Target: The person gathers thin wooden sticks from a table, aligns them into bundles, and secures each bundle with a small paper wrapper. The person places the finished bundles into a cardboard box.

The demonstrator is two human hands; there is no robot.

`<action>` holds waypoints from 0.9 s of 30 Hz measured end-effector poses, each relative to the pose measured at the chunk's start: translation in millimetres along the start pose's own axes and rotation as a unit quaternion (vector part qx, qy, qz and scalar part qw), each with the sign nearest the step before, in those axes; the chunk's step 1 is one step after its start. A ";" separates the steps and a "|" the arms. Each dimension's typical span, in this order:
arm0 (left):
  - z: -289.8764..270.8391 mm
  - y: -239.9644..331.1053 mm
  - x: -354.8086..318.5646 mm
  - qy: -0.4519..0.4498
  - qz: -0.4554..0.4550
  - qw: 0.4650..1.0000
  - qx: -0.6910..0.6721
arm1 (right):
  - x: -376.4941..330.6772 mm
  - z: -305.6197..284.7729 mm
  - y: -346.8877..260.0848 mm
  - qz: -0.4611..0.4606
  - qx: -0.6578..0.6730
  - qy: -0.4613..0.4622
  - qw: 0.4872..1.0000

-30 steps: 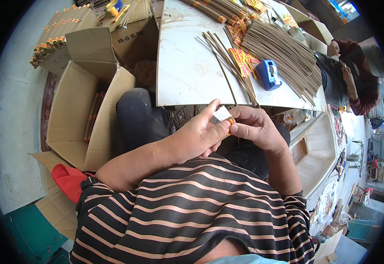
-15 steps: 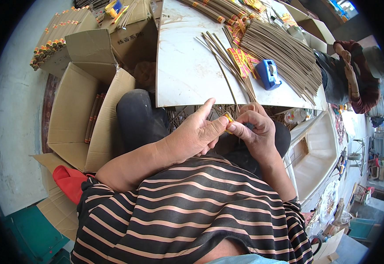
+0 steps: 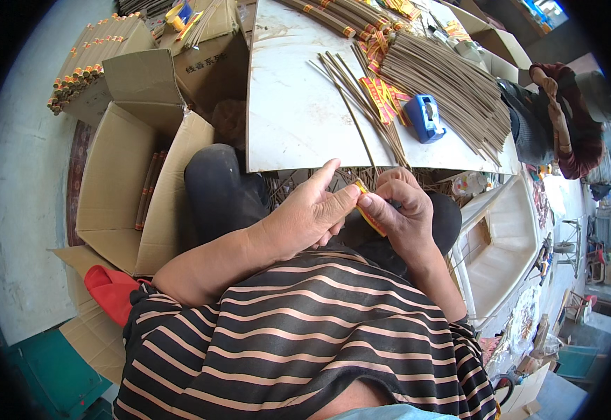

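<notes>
1. Yellow and red is the narrow strip; it is between the two hands, in front of the striped shirt, with its lower part hanging below the right thumb.

2. Right hand is grasping this strip: the thumb presses on it from the front, and the other fingers are curled behind.

3. Left hand brings its thumb tip to the upper end of the strip, touching it. Its forefinger is stretched forward, the lower fingers are bent. Whether these fingers grasp something I cannot tell, because the palm is hidden from me.

4. Just ahead of both hands is the edge of the white table. From the right hand, straight forward, lie a few loose brown sticks, and more red and yellow strips lie over them.

5. Farther forward and to the right of the right hand, I see a blue tape dispenser, just beside a wide pile of brown sticks.

6. To the left of the left hand stands an open cardboard box, with banded rolls inside.

7. To the right of the right hand is a white tub; beyond it, forward, another person is near the table.
</notes>
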State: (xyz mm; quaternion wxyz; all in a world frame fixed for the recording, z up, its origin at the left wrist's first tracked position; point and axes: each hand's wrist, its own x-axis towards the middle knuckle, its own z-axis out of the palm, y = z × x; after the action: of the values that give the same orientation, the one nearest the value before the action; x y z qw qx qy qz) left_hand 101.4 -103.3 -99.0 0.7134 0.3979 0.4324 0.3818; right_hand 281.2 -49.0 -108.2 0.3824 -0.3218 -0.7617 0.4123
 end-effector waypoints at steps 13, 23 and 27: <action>2.5 -18.6 6.5 0.115 0.090 0.970 0.193 | 4.4 1.4 -25.8 0.241 -0.026 -0.042 0.969; 8.4 -19.6 8.4 0.114 0.096 0.953 0.263 | -5.6 4.6 -12.1 0.225 0.068 -0.055 0.970; 6.8 -14.6 7.6 0.098 0.090 0.956 0.263 | -8.9 9.2 -4.4 0.233 0.161 -0.055 0.957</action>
State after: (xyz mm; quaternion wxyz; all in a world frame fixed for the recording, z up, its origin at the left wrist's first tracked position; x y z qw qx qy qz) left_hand 113.1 -103.8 -112.4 0.5004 0.5691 0.5476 0.3546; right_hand 277.1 -61.6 -110.6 0.2794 -0.4014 -0.6092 0.6243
